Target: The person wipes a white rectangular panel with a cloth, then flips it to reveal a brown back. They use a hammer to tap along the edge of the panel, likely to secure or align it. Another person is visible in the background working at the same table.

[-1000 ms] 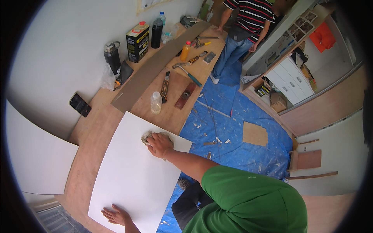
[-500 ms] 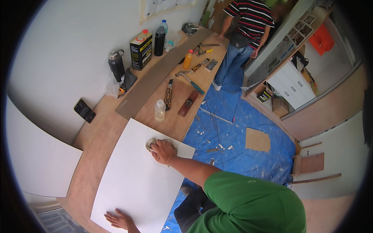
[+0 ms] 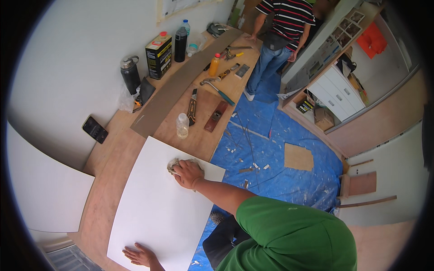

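A large white panel (image 3: 156, 212) lies flat on the wooden workbench. Near its far end, my right hand (image 3: 188, 174) presses a crumpled, dirty-looking rag (image 3: 172, 167) against the surface, fingers closed over it. My left hand (image 3: 138, 254) rests palm down on the panel's near left part, its fingers spread and holding nothing. Just beyond the far edge of the panel stands a clear plastic bottle (image 3: 182, 126) with some liquid in it. Beside that bottle lie a brown-handled saw or knife-like tool (image 3: 193, 108) and a reddish wooden hand plane (image 3: 216, 116).
Further along the bench (image 3: 113, 158) are a hammer (image 3: 218, 91), an orange bottle (image 3: 214, 65), a long brown strip (image 3: 181, 83), a metal can (image 3: 158, 56) and a phone (image 3: 95, 129). A person in a striped shirt (image 3: 285, 22) stands at the far end. Scraps litter the blue sheet (image 3: 271, 180).
The view has shifted slightly. Both hands keep nearly the same places on the panel, the right still on the rag.
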Demonstrator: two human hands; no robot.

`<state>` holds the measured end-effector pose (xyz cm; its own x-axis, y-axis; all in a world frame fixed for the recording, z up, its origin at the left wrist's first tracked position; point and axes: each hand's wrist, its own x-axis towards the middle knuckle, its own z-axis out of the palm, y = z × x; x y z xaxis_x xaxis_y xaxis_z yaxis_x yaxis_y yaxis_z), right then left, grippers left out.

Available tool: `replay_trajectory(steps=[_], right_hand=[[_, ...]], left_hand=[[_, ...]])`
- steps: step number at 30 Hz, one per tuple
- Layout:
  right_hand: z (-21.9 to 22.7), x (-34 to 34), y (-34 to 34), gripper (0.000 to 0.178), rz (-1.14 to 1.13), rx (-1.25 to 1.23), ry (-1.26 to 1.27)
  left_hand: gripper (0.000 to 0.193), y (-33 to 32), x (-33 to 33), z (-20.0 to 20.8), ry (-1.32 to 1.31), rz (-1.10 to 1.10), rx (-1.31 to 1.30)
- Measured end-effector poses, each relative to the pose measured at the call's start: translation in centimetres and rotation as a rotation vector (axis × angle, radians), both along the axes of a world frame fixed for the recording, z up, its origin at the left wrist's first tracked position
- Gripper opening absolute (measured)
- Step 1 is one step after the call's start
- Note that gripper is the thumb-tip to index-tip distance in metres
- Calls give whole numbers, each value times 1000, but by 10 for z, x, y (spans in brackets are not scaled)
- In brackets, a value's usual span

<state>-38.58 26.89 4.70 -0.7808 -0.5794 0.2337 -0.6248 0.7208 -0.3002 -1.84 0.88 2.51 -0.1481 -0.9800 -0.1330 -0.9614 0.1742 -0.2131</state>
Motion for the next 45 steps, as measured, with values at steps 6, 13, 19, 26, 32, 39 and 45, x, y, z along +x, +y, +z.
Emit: replay_trajectory(steps=[6,13,19,26,32,39,45], right_hand=[[-1,0,1,26,2,0,-1],[-2,-1,0,25,14,-20,13],[-1,-2,1,24,15,0,1],[0,-1,0,24,6,3,20],[1,-1,0,24,8,-17,7],[2,-2,0,23,8,-5,21],[0,-2,0,25,21,3,24]], left_hand=[[80,0,0,-1,-17,4,-8],[81,-1,5,-8,-2,-20,-36],[83,-2,4,-8,-24,-13,-28],[81,1,-1,-2,-57,-9,-38],[79,3,-3,3,-53,-5,-27],[79,2,0,-1,-5,-13,-25],[79,-1,4,-7,35,-14,-35]])
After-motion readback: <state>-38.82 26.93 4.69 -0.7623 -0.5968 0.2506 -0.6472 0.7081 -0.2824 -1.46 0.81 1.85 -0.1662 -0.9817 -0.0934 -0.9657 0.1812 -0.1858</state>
